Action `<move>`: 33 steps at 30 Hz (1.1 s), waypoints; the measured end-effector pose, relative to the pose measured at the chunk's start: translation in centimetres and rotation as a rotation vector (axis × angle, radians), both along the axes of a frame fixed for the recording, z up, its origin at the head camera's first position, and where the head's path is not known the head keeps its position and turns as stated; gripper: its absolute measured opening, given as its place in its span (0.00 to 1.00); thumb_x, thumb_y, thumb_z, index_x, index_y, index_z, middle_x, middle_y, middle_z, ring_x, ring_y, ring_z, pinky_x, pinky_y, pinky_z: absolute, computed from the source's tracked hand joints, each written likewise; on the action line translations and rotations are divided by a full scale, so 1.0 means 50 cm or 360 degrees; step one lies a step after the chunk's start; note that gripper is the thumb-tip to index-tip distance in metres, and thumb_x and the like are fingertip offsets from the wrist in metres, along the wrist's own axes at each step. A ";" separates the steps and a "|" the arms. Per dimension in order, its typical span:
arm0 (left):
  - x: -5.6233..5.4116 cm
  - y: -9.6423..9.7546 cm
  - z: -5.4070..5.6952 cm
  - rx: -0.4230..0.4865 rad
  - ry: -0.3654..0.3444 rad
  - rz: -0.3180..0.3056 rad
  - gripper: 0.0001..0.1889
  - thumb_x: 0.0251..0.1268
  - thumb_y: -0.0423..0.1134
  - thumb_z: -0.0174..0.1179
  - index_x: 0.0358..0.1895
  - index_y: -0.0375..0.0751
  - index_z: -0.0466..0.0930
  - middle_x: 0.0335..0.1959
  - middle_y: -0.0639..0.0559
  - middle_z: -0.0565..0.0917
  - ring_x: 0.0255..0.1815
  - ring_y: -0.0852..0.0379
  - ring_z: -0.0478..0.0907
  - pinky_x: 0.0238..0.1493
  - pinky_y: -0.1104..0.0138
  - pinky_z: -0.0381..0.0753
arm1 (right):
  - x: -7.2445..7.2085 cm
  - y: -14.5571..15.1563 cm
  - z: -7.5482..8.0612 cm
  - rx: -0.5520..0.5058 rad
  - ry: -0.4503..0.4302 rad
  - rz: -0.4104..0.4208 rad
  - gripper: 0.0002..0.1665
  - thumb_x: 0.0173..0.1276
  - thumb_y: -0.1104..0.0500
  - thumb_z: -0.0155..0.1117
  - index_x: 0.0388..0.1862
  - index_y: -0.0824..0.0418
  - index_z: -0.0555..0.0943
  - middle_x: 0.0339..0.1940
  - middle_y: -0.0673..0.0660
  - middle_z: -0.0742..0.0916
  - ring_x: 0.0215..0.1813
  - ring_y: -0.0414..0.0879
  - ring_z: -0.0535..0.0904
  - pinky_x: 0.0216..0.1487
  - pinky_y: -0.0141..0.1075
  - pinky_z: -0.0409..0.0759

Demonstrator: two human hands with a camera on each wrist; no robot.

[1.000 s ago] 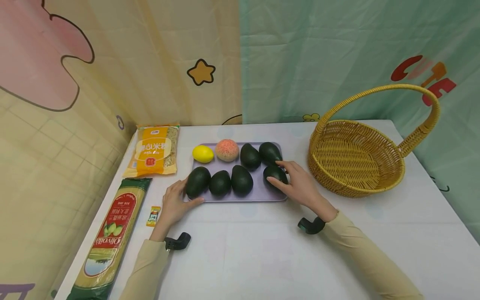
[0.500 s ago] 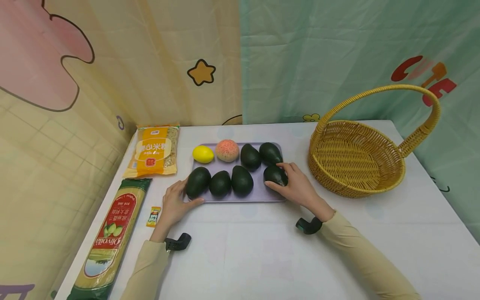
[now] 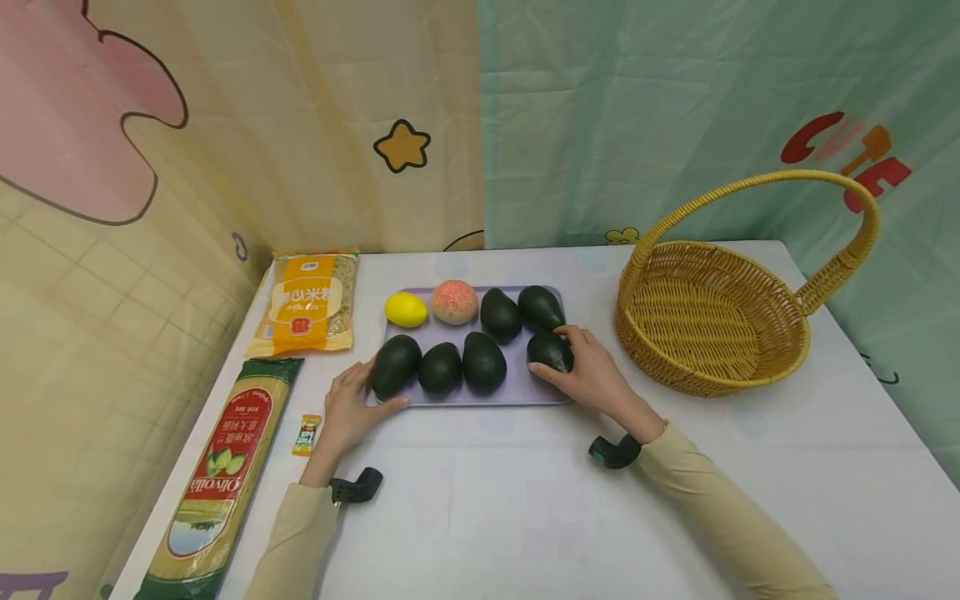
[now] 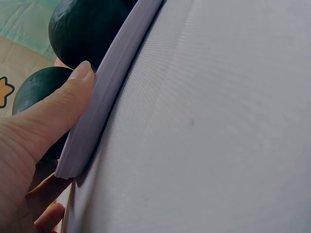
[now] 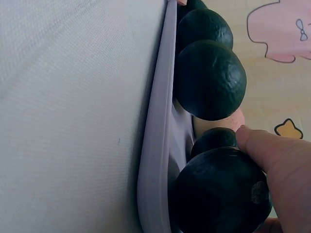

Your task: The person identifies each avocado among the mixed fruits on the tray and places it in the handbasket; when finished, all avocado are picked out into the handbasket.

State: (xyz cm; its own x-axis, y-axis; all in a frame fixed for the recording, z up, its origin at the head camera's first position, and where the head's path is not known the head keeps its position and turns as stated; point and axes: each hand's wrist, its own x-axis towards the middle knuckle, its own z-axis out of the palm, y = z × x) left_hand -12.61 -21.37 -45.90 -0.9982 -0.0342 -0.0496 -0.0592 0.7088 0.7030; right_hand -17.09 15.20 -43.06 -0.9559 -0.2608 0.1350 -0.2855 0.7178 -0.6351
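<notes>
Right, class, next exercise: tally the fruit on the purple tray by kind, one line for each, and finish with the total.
Dark green avocados: 6 (4 in the near row, 2 in the far row)
Yellow lemon: 1
Pink-orange round fruit, probably a peach: 1
Total: 8

The white-clothed table [image 3: 487,508] carries an orange plastic bag [image 3: 306,302], lilac rectangular tray [image 3: 517,387] and golden wicker basket [image 3: 693,325] near its back edge, a long red-labelled packet [image 3: 222,479] and yellow-green sachet [image 3: 306,435] near its left.
</notes>
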 end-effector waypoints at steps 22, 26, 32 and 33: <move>0.001 0.000 -0.001 0.0017 0.0008 -0.0002 0.49 0.47 0.55 0.72 0.72 0.42 0.59 0.70 0.37 0.62 0.71 0.39 0.48 0.66 0.42 0.45 | 0.008 -0.001 0.002 -0.0116 0.0128 -0.0039 0.41 0.56 0.38 0.69 0.57 0.64 0.69 0.50 0.64 0.76 0.44 0.54 0.72 0.42 0.46 0.73; 0.000 0.000 0.001 0.0011 0.0005 -0.0001 0.49 0.48 0.55 0.72 0.73 0.42 0.58 0.70 0.37 0.62 0.71 0.39 0.48 0.65 0.41 0.46 | 0.012 -0.003 0.011 -0.0163 0.0156 -0.0060 0.41 0.56 0.38 0.69 0.58 0.62 0.69 0.50 0.63 0.76 0.44 0.52 0.72 0.42 0.45 0.72; 0.000 0.001 0.003 0.0013 -0.0024 0.0009 0.49 0.48 0.54 0.72 0.73 0.42 0.58 0.70 0.37 0.61 0.72 0.40 0.47 0.66 0.42 0.45 | 0.018 -0.006 0.022 -0.0254 0.0215 -0.0085 0.41 0.56 0.39 0.70 0.59 0.61 0.69 0.51 0.60 0.75 0.46 0.51 0.71 0.43 0.44 0.72; 0.000 0.001 0.003 0.0013 -0.0027 0.0012 0.49 0.48 0.54 0.72 0.73 0.43 0.58 0.70 0.37 0.61 0.72 0.40 0.46 0.66 0.42 0.45 | 0.018 -0.006 0.023 -0.0269 0.0239 -0.0086 0.40 0.56 0.39 0.70 0.59 0.61 0.69 0.50 0.60 0.75 0.46 0.50 0.71 0.43 0.43 0.72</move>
State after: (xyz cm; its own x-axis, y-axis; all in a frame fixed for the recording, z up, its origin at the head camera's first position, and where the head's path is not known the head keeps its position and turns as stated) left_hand -12.60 -21.34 -45.73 -0.9969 -0.0415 -0.0670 -0.0768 0.7023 0.7077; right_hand -16.18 14.89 -41.89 -0.9338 -0.1713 0.3140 -0.3497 0.6218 -0.7007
